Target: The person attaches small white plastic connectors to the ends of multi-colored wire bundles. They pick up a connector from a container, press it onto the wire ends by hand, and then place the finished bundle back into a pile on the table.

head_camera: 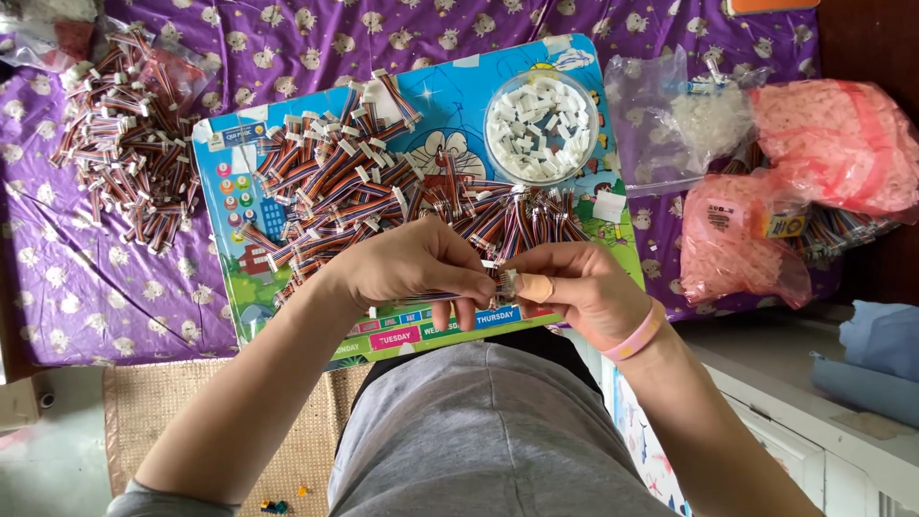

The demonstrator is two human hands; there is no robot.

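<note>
Striped wire bundles (383, 182), connector tub (542, 126), pink bags (833, 144)

Purple animal-print cloth (77, 287), woven mat (287, 450) on pale floor, white cabinet (795, 402) alongside.

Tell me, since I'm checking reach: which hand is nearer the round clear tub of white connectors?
Right. The right hand sits below the round clear tub of white connectors; the left hand is farther, below-left.

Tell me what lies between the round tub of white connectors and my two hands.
In the head view, a heap of striped ribbon cables lies on the board between the tub and both hands.
</note>
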